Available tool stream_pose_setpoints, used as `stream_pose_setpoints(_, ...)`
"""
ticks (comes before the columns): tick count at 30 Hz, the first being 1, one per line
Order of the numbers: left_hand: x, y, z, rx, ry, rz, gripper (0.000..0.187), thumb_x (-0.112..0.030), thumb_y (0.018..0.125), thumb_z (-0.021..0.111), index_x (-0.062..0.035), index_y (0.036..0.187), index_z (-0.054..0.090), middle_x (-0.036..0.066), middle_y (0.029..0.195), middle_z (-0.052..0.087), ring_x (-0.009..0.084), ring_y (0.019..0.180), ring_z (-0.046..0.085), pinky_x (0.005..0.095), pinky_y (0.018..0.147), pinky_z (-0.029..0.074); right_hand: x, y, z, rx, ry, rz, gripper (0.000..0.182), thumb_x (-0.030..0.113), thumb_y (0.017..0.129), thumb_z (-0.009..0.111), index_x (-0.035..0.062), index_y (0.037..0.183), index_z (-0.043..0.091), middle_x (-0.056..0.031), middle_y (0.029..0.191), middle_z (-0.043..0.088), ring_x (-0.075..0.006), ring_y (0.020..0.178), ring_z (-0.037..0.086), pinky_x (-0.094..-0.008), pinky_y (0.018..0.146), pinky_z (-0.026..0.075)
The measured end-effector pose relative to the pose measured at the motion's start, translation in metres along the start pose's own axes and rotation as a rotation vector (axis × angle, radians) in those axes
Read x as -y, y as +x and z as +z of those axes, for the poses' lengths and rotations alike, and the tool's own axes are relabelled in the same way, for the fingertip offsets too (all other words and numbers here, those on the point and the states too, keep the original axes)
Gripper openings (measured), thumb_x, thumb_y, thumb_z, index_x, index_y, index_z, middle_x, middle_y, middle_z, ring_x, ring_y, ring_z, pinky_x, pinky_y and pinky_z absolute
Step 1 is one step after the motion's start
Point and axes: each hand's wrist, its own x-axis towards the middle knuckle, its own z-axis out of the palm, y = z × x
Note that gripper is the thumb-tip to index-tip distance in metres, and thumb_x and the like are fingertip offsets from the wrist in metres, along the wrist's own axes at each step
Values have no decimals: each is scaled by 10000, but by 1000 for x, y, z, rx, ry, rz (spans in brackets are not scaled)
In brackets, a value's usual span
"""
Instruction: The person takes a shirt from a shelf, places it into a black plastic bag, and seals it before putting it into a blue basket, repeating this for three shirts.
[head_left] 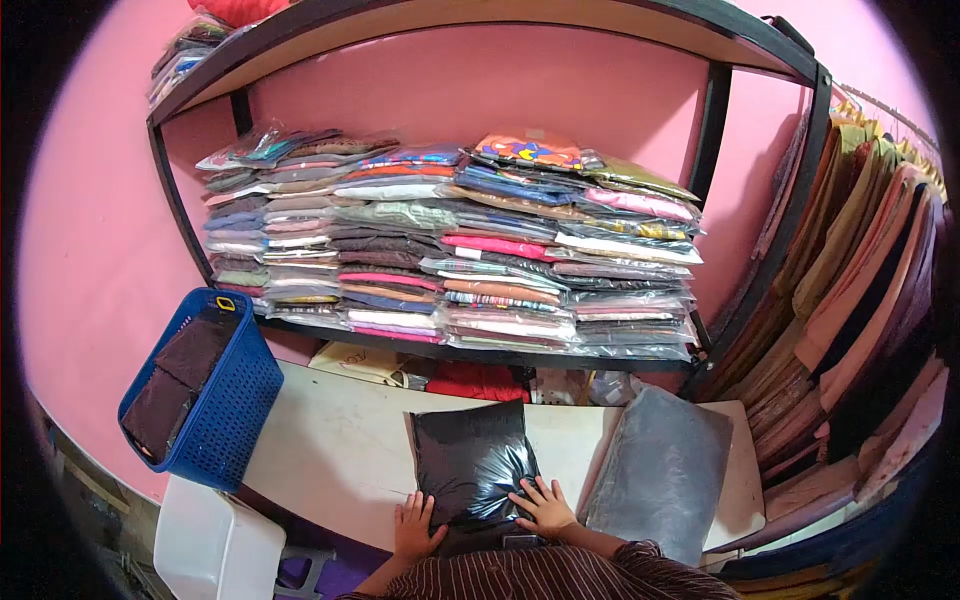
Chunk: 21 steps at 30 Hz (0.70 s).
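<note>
A glossy black plastic mailing bag (465, 445) lies on the white table in front of me, bulging a little and creased on its right side. My left hand (415, 525) rests at its lower left edge with the fingers spread. On the right part of the bag, my right hand (543, 507) lies flat, fingers apart, near the shiny creases. Neither hand grips anything. Beside the bag on the right is a stack of flat dark grey plastic bags (665, 470). A small dark object at the bag's near edge is too hidden to name.
The white table (340, 440) stands below a black-framed shelf (450, 350) with several piles of plastic-wrapped folded clothes (500, 245). At left, a blue basket (235, 400) holds dark folded cloth above a white plastic bin (215, 540). Hanging garments (850, 290) line the right side.
</note>
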Motion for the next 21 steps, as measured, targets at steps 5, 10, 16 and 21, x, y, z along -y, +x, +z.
stream_pose_setpoints(5,2,-2,5,24,5,-8,749,-529,829,539,-74,1401,369,200,1445,324,369,1351,278,574,1064,213,-1,-1,2,-12,12,-13,617,564,903,429,337,1454,267,-85,1533,200,-404,1394,171,-648,1072,131)
stream_pose_setpoints(10,6,-1,9,21,-11,8,753,-535,834,526,-71,1404,364,208,1455,308,378,1355,267,576,1069,198,0,0,-2,-1,-6,-7,617,568,902,429,327,1450,281,-90,1532,205,-395,1397,175,-635,1076,133)
stream_pose_setpoints(16,1,-1,4,42,-20,-10,764,-536,830,530,-56,1401,361,210,1454,306,374,1362,252,571,1075,180,1,0,-5,-1,4,-10,615,561,902,439,315,1446,294,-97,1531,207,-405,1394,184,-634,1076,138)
stream_pose_setpoints(21,3,0,3,38,-52,-1,773,-503,819,563,-44,1405,352,226,1449,300,380,1358,249,582,1064,180,0,-1,-1,-30,21,-10,612,549,899,454,302,1440,310,-94,1530,210,-402,1395,181,-630,1075,153)
